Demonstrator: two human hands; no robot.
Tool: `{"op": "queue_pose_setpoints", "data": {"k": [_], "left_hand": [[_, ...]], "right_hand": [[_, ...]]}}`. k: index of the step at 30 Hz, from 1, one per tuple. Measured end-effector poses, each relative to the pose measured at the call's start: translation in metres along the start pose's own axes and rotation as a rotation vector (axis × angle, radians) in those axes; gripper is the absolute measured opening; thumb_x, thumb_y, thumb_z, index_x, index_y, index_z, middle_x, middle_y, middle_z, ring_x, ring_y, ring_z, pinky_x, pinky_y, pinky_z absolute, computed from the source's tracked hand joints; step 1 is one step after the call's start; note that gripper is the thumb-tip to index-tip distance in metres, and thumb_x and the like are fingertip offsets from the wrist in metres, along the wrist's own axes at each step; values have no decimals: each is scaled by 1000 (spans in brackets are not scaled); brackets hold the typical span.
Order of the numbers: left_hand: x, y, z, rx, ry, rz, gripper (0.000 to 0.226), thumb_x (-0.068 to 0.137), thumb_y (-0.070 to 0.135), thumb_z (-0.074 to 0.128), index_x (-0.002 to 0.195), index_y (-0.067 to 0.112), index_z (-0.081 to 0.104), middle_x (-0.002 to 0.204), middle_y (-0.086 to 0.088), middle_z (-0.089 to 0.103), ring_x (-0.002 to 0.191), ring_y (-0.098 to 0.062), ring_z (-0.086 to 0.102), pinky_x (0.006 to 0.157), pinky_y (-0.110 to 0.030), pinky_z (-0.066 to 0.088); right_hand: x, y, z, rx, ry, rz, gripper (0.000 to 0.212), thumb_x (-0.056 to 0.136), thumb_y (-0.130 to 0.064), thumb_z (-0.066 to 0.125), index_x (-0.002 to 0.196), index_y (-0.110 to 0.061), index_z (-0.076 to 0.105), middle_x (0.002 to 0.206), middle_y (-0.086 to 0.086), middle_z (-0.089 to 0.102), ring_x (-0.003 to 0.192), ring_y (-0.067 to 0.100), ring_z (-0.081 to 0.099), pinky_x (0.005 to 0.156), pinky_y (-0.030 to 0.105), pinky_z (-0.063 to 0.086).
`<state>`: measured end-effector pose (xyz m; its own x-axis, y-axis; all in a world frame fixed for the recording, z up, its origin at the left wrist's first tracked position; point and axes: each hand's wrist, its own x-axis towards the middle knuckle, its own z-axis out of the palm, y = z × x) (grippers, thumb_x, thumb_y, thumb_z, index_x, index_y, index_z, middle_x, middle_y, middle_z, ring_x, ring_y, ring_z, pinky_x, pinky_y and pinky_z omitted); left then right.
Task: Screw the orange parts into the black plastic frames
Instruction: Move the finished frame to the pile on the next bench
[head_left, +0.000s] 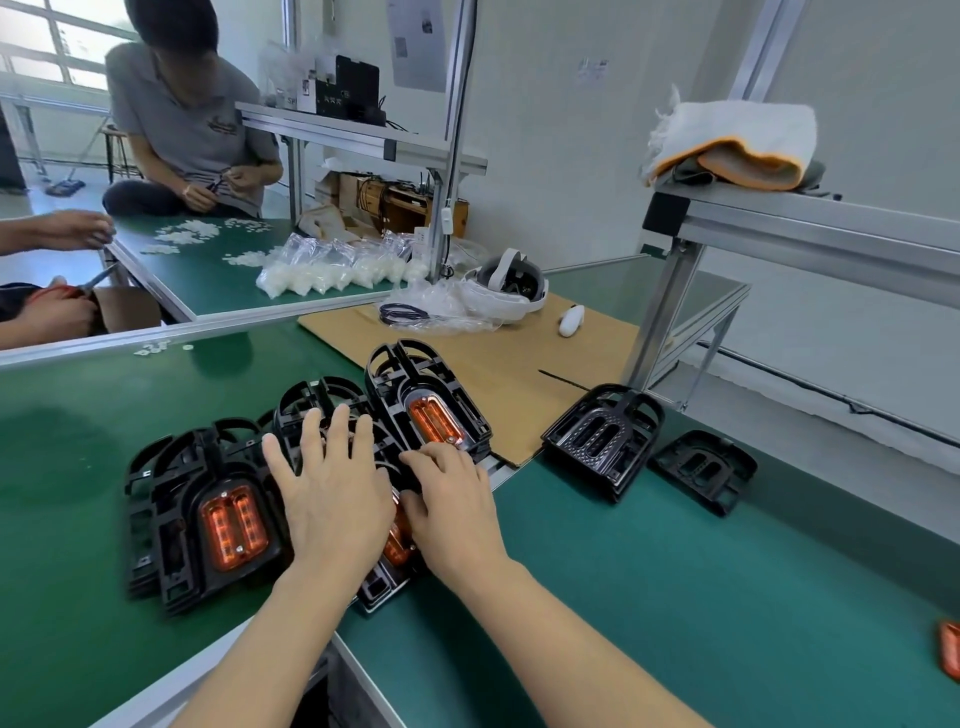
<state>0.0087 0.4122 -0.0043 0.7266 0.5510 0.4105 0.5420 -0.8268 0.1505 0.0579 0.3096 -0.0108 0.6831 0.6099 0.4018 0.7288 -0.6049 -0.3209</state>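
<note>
Several black plastic frames with orange parts set in them lie in stacks on the green table. One stack (208, 525) is at the left and another (431, 410) leans at the back. Between them lies a frame (387, 571) with an orange part (397, 540) partly hidden under my hands. My left hand (332, 488) lies flat on top of it with fingers spread and straight. My right hand (454, 499) rests beside it on the same frame, its fingertips bent down at the far edge. Two frames without orange parts (605, 441) (704, 467) sit to the right.
A loose orange part (949, 649) shows at the right edge. A cardboard sheet (519, 374) carries a white headset (511, 286) and a controller (571, 319). An aluminium rack (779, 228) stands at the right. Bags of white pieces (332, 270) and other people working are at the back left.
</note>
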Motion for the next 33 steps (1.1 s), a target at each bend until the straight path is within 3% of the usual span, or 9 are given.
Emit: {"op": "queue_pose_setpoints", "data": {"k": [9, 12, 14, 18, 20, 24, 28, 33], "left_hand": [[0, 11, -8, -4, -9, 40, 55, 96, 36, 37, 148, 24, 25, 158, 0, 19, 145, -25, 8, 111, -57, -7], [-2, 22, -10, -80, 92, 102, 52, 94, 29, 46, 144, 19, 39, 153, -4, 33, 143, -27, 20, 111, -57, -4], [-4, 35, -11, -108, 109, 162, 52, 94, 26, 44, 145, 16, 37, 153, -4, 33, 143, -27, 21, 111, -56, -3], [-6, 73, -3, -94, 11, 294, 60, 94, 33, 11, 152, 19, 4, 160, 0, 5, 147, -20, -3, 115, -48, -9], [-9, 94, 4, -178, -43, 356, 57, 98, 29, 15, 152, 19, -1, 161, -1, 0, 147, -19, -4, 117, -42, -7], [-9, 134, 20, -470, -262, 414, 57, 102, 20, 28, 152, 19, 1, 161, 0, 0, 147, -16, -2, 119, -33, -1], [12, 170, 38, -740, -458, 331, 54, 102, 23, 32, 152, 12, 14, 159, -8, 12, 146, -22, 12, 118, -36, 12], [43, 191, 55, -748, -552, 201, 60, 101, 30, 33, 152, 12, 8, 160, -10, 7, 146, -27, 7, 118, -40, 9]], "right_hand": [[-6, 7, -9, 38, 5, 11, 42, 97, -26, 50, 139, -25, 47, 141, -5, 43, 131, 12, 33, 109, 29, 14], [-10, 13, -15, 4, 53, 69, 42, 98, -30, 46, 140, -29, 44, 142, -7, 43, 134, 12, 31, 115, 37, 4], [-13, 23, -20, -78, 89, 144, 44, 100, -30, 41, 144, -31, 36, 146, -9, 38, 139, 11, 24, 115, 45, -6], [-18, 51, -32, -165, 113, 366, 50, 104, -29, 32, 151, -31, 18, 159, -5, 18, 147, 13, 6, 114, 52, -11], [-23, 66, -38, -200, 108, 465, 52, 104, -30, 30, 153, -30, 12, 161, -4, 10, 148, 14, 1, 114, 53, -11], [-31, 93, -50, -189, 100, 627, 55, 104, -31, 32, 154, -27, 8, 162, -2, 6, 149, 15, 0, 116, 53, -7], [-36, 113, -61, -111, 93, 750, 57, 104, -32, 34, 154, -24, 9, 162, 0, 10, 148, 17, 6, 118, 47, 2], [-36, 130, -71, -9, 31, 773, 58, 104, -31, 34, 155, -22, 7, 160, -1, 16, 147, 18, 12, 119, 45, 6]]}}
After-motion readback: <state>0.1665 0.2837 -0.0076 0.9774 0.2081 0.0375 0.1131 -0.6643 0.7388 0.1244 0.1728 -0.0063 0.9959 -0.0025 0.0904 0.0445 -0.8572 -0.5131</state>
